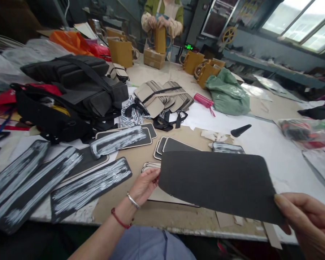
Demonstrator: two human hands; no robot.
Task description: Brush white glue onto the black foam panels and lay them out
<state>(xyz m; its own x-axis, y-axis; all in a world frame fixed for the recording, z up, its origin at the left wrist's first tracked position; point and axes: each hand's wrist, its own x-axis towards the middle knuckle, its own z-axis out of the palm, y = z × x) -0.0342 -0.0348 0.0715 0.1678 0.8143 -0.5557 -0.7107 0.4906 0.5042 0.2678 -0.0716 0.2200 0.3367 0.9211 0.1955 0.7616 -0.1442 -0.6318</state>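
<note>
Both hands hold a dark grey rounded sheet (219, 182) flat above the table's near edge. My left hand (144, 186) grips its left end, fingers curled under the edge; a silver bangle and a red cord circle that wrist. My right hand (308, 220) pinches the sheet's right corner, thumb on top. Under the sheet lie similar dark panels (176, 145) and a pale stack (151, 167). To the left, several long black strips smeared with white glue (89, 187) lie spread out.
Black bags (70, 94) are piled at the left. Stacked tan pieces (162, 94), a green plastic bag (227, 94), a pink tube (203, 100) and a black cone (240, 130) sit mid-table. Across the table a person's hands (159, 23) handle tan bags (121, 52).
</note>
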